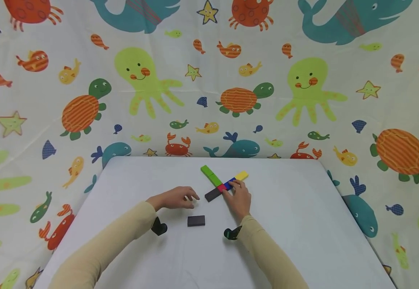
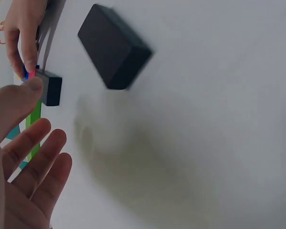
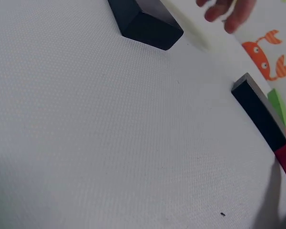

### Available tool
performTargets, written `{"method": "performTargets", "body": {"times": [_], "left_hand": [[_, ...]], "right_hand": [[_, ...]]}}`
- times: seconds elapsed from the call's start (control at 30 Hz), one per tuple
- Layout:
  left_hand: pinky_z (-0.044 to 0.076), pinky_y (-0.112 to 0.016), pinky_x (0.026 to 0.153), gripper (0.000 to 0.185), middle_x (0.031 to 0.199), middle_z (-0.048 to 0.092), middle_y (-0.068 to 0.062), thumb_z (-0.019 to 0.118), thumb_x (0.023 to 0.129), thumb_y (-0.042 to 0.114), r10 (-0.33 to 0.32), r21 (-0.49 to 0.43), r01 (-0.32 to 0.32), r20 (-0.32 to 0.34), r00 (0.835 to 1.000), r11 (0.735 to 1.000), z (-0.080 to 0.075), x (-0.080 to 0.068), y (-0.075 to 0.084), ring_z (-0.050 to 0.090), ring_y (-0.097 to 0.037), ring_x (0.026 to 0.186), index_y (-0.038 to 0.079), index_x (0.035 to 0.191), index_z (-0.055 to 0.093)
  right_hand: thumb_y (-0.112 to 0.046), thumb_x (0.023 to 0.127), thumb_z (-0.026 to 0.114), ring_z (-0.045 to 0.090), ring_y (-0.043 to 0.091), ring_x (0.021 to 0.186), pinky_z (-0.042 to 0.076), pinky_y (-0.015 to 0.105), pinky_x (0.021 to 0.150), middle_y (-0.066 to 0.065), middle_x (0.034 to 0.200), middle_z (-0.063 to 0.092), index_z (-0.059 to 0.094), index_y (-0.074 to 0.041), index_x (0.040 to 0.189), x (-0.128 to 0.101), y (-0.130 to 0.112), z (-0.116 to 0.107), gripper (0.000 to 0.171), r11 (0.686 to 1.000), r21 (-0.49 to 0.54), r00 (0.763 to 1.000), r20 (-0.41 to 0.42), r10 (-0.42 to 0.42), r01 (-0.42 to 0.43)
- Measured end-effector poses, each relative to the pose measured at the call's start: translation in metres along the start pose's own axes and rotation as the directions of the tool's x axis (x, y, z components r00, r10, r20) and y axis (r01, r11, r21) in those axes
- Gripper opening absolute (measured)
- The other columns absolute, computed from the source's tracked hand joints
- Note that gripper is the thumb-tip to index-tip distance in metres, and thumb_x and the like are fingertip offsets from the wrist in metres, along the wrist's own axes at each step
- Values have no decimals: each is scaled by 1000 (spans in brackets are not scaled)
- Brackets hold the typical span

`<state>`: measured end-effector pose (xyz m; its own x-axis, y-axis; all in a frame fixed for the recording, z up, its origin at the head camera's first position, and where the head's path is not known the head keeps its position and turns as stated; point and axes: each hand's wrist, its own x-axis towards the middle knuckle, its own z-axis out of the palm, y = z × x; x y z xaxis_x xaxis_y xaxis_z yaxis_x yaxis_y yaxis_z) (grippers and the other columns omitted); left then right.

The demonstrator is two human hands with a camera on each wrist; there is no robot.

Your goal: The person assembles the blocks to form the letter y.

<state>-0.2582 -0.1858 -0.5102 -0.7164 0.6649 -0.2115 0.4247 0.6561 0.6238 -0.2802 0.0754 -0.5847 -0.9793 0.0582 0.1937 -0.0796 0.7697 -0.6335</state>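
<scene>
A row of flat blocks lies on the white table: a black block (image 1: 213, 195), a red block (image 1: 222, 188), a blue block (image 1: 227, 186) and a yellow block (image 1: 242, 175). Green blocks (image 1: 211, 176) branch from the red one toward the far left. My right hand (image 1: 239, 199) has thumb and index finger around the blue block, the thumb also touching the red one; the fingers partly hide both. My left hand (image 1: 176, 198) hovers left of the black block, fingers loosely bent and holding nothing. Nearer me lies a separate black block (image 1: 196, 220).
The white table (image 1: 296, 228) spreads around the blocks. Behind it hangs a cloth (image 1: 209, 60) printed with sea animals. Dark wrist-worn devices sit under both sleeves, one by the left cuff (image 1: 151, 212).
</scene>
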Motion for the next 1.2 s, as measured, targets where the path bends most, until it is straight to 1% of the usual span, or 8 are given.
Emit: {"method": "performTargets", "body": {"times": [0.2,0.4,0.53,0.63,0.77,0.9,1.0,1.2], "left_hand": [[47,-40,92,38,119,57,-4,65,84,23,26,-56,-25,14,1000,998,9,-18,4,56,-21,107,11,120,60],[47,-36,91,46,120,55,2,70,80,18,59,-36,-56,66,996,998,20,-25,6,54,-18,105,18,124,57],[47,-27,88,50,117,54,7,72,78,16,59,10,-60,118,991,998,29,-24,6,53,-10,101,26,125,57],[46,-22,83,50,115,52,7,71,78,13,67,34,-72,145,987,997,35,-21,6,53,-7,96,29,124,58],[46,-19,80,49,119,49,7,70,79,10,85,31,-91,151,985,995,41,-18,8,53,-4,90,27,123,58],[48,-19,80,47,133,45,5,68,81,11,136,34,-143,149,979,989,46,-15,11,55,-3,87,22,125,56],[49,-20,79,45,138,44,2,68,82,11,168,42,-176,148,975,984,48,-14,14,56,-5,86,20,125,57],[49,-19,78,41,137,45,1,68,82,12,151,56,-161,148,977,985,48,-14,19,56,-6,86,20,121,61]], "right_hand": [[-46,80,65,46,25,119,38,46,93,4,131,47,60,-19,121,1,0,-1,49,1000,-2,1000,2,3,-3],[-46,80,65,46,25,119,38,46,94,4,131,48,60,-19,121,0,-1,-3,49,1000,-1,1000,7,4,-4],[-46,80,66,46,26,120,38,46,94,4,131,48,60,-19,121,-1,-2,-3,49,1000,2,1000,2,6,-6],[-46,80,66,46,25,120,37,46,95,3,131,48,60,-19,121,-2,-2,-3,49,1000,0,1000,3,6,-6],[-46,80,66,46,25,119,37,47,95,3,130,48,60,-19,121,-3,-2,-2,49,1000,7,1000,3,0,0],[-46,79,67,47,26,119,38,47,95,4,130,49,61,-19,120,-3,-3,-2,49,1000,14,1000,2,4,-4],[-46,79,67,47,26,119,38,47,95,4,130,49,61,-19,120,-4,-2,-1,49,1000,5,1000,-2,6,-6],[-46,79,67,47,26,119,38,47,94,4,130,49,61,-19,120,-3,-2,-1,49,1000,15,1000,-15,3,-2]]}}
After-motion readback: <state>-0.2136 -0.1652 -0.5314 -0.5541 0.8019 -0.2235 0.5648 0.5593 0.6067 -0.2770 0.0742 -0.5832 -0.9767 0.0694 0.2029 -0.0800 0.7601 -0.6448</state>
